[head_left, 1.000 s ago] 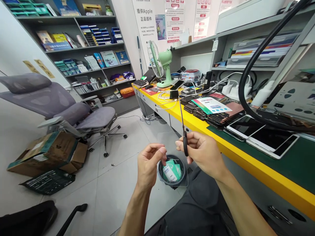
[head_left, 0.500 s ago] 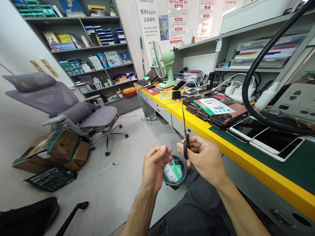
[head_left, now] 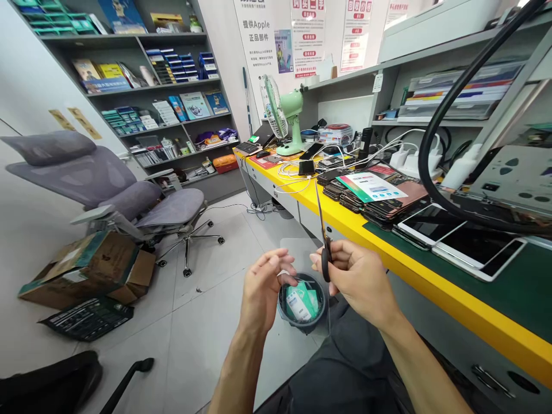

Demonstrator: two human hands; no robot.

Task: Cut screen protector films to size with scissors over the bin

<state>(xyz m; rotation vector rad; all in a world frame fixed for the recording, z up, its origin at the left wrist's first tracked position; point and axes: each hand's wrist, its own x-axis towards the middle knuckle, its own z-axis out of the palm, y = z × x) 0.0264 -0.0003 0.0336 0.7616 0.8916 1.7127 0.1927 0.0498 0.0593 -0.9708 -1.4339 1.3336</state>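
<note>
Drawn slightly away from the scissors and the bin since half a second ago, with more of the bin's rim exposed: left hand. Fingers loosely curled at the edge of a clear sheet; impossible to tell whether pinched. Right hand closed around the scissors' black handles, blades pointing up and forward. Clear sheet between both hands, above and in front of the round bin. Inside the bin, green and white packets. On the floor to the left, an open cardboard box, contents hidden. Along the yellow-edged bench, stacked phones under a printed card, white-framed tablets on a green mat, and a green fan. Above, clear trays with papers inside. Farther back, a grey chair and shelves full of small boxes.
</note>
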